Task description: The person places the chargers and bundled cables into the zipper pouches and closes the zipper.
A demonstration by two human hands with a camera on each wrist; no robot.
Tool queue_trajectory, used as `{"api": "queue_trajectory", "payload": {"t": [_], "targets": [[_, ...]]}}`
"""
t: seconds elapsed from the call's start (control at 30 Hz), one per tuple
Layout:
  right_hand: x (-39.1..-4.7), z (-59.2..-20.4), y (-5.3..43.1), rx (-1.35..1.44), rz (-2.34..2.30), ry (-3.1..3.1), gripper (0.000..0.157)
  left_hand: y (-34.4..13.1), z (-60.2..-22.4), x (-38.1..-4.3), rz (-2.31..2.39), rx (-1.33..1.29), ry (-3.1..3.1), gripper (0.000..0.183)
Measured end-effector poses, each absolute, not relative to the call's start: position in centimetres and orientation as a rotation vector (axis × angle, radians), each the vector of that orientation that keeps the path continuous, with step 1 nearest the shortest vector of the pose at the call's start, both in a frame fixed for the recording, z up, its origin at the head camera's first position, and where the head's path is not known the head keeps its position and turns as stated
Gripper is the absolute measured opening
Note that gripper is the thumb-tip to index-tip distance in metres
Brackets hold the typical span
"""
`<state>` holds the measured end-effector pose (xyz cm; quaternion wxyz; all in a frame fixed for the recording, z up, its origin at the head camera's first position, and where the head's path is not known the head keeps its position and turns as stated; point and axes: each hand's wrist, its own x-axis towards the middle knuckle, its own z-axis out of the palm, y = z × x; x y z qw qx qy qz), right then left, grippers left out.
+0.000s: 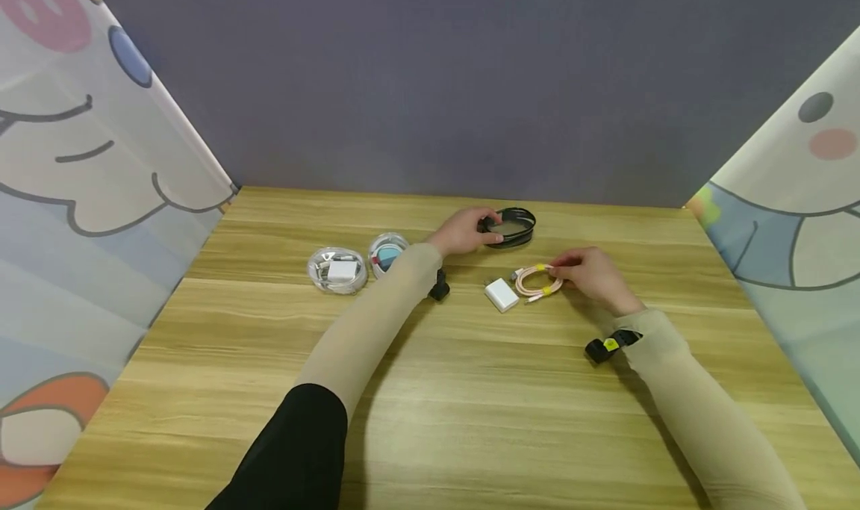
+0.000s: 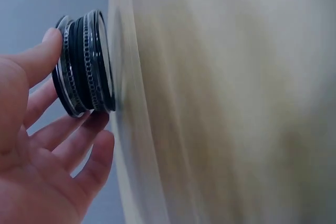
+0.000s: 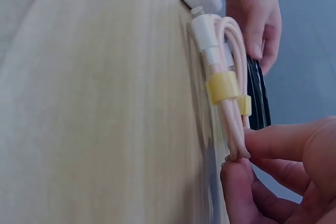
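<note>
At the back of the table, my left hand [image 1: 466, 231] grips a round, black-banded case [image 2: 83, 66] by its side, thumb on one side and fingers on the other. The case is ring-like with ridged, chain-patterned walls. To its front right, my right hand [image 1: 594, 274] pinches the edge of a coiled pale pink charging cable [image 3: 231, 124] between thumb and fingertips. Yellow ties bind the coil, and its white plug end points away from that hand. A white power adapter [image 1: 502, 295] lies just left of the cable.
Left of my left forearm sit two clear round cases; one [image 1: 315, 272] holds a white adapter, the other [image 1: 377, 242] holds something blue and is partly covered by the sleeve. A grey panel [image 1: 470, 84] stands behind the wooden table [image 1: 484, 390], with cartoon-printed sheets at both sides.
</note>
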<state>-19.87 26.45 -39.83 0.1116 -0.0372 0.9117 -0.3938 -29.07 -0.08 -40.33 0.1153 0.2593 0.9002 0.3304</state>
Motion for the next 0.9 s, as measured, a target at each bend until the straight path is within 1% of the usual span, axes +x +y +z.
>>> {"api": "queue_trajectory", "payload": {"t": [0.2, 0.43, 0.63, 0.77, 0.9], "targets": [[-19.6, -39.8, 26.8, -0.07, -1.26, 2.667, 0.03, -0.1, -39.8, -27.1, 0.905, 0.862, 2.585, 0.047], [-19.5, -39.8, 27.0, -0.051, -1.317, 2.685, 0.027, -0.5, -40.2, -26.3, 0.927, 0.988, 2.533, 0.043], [-19.5, -39.7, 27.2, -0.039, -1.309, 2.685, 0.027, -0.5, -40.3, -25.9, 0.962, 0.969, 2.489, 0.042], [-19.3, -39.8, 27.0, -0.061, -1.204, 2.752, 0.025, -0.4, -40.1, -25.7, 0.964, 0.96, 2.457, 0.041], [-19.3, -40.0, 26.9, -0.071, -1.134, 2.795, 0.026, -0.3, -39.9, -25.4, 0.966, 0.969, 2.448, 0.04]]}}
